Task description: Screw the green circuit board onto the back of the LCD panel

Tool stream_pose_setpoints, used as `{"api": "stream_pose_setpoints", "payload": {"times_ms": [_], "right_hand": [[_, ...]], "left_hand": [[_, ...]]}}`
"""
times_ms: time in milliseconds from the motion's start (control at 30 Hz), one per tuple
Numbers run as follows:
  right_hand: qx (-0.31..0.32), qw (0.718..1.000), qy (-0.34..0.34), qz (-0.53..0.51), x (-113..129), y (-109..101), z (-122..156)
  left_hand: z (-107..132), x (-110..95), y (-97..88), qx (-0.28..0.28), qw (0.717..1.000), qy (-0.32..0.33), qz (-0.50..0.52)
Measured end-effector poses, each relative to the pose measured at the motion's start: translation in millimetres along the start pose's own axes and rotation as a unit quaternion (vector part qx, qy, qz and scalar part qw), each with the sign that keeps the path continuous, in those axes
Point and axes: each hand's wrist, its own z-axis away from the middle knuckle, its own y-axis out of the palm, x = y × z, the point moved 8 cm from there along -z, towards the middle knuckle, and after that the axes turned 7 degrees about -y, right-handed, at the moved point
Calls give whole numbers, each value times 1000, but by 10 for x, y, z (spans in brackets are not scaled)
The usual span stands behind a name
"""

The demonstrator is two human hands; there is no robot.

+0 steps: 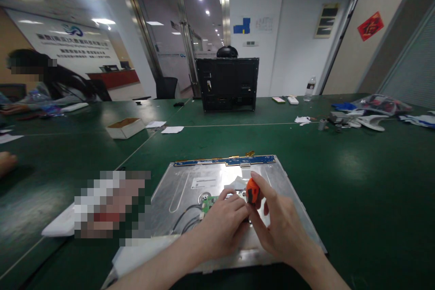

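Note:
A silver metal display panel lies back-up on the green table, with a blue circuit strip along its far edge and a small green board with black wires near its middle. My right hand is wrapped round an orange-handled screwdriver, held upright over the panel. My left hand is curled with its fingertips pressed together beside the screwdriver's lower end, over the green board. What those fingers pinch is hidden.
A black monitor back stands at the far side. A small open cardboard box and paper scraps sit at left. Tools, a bottle and bags lie at far right. A person sits at far left; another hand rests on the left edge.

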Motion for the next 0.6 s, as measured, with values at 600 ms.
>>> {"api": "stream_pose_setpoints", "payload": {"times_ms": [600], "right_hand": [[-10,1000,-2,-16,1,-18,-13]], "left_hand": [[0,25,31,2,1000,-9,2]]}}
